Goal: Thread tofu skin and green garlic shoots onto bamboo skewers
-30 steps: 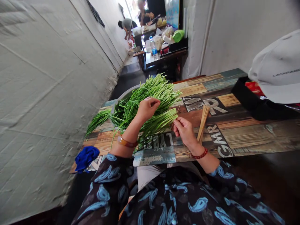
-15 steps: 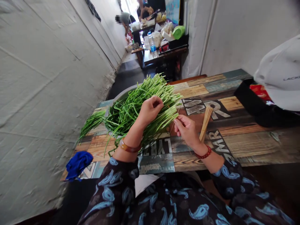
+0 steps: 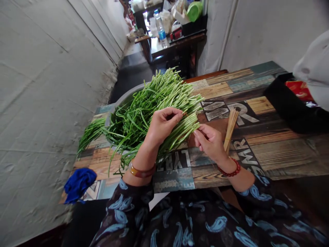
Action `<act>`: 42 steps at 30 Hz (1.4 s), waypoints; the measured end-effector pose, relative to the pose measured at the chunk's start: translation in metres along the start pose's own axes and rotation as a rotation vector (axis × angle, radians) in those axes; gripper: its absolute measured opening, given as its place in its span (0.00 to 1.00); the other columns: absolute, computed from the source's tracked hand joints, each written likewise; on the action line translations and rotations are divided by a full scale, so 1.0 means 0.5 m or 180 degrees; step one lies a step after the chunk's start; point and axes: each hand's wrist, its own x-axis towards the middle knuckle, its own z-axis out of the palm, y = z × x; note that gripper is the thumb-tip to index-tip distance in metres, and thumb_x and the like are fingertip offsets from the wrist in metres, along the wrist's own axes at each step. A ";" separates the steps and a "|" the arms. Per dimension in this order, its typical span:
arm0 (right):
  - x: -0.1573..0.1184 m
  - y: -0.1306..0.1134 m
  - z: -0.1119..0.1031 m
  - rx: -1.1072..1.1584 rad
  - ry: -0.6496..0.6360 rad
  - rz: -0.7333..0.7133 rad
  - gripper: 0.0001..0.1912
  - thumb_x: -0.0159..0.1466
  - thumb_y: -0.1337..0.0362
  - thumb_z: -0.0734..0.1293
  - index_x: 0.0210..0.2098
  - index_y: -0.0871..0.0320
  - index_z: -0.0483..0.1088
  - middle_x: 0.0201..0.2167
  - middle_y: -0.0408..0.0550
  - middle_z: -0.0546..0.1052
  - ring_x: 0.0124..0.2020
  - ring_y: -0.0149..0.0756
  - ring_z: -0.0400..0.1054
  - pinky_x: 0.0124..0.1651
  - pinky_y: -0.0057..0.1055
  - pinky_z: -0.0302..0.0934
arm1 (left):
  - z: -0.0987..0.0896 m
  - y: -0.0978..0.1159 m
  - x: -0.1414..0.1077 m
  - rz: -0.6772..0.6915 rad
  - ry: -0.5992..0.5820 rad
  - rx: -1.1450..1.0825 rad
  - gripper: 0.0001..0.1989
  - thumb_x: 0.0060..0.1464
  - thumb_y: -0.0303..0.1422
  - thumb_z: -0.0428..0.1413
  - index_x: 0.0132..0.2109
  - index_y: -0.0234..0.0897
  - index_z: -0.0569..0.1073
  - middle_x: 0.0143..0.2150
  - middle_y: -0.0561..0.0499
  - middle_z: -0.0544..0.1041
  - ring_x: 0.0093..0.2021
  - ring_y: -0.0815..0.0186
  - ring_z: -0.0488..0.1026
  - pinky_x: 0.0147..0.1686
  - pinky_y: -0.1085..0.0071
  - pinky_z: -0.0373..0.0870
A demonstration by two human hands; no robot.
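A big heap of garlic chives fills a grey metal basin, pale cut ends toward the right. My left hand is over the heap, thumb and forefinger pinched together. A small brownish tip shows at those fingertips, too thin to make out. On the right, my right hand pinches the cut ends of several chives at the front of the heap. Just beyond it lies a tied bundle of thin bamboo skewers. More chives lie on the table left of the basin.
The wood-patterned table stands against my front. A crumpled blue cloth lies at its left corner. At the right are a white cap, a black box-like object and a red packet. Behind, another table holds a water bottle and bags.
The view has tilted down and shifted slightly. My left hand has come nearer the chives' cut ends, and a brownish tip now shows at its fingers. My right hand still pinches at the ends.
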 end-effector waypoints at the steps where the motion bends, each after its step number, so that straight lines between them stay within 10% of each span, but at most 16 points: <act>1: 0.000 -0.001 0.000 0.0006 -0.0015 0.0008 0.11 0.68 0.57 0.64 0.40 0.59 0.73 0.15 0.35 0.68 0.12 0.22 0.58 0.16 0.20 0.51 | 0.000 -0.001 0.000 -0.0015 0.0025 -0.0062 0.09 0.48 0.36 0.64 0.33 0.32 0.80 0.29 0.50 0.79 0.28 0.70 0.70 0.30 0.74 0.65; 42: 0.005 -0.016 -0.009 -0.0109 -0.0181 0.0076 0.13 0.65 0.56 0.65 0.35 0.60 0.73 0.14 0.36 0.66 0.12 0.24 0.55 0.16 0.23 0.49 | -0.007 -0.008 0.007 -0.0140 -0.0024 0.0098 0.08 0.48 0.35 0.63 0.30 0.33 0.81 0.26 0.51 0.76 0.25 0.73 0.65 0.27 0.75 0.60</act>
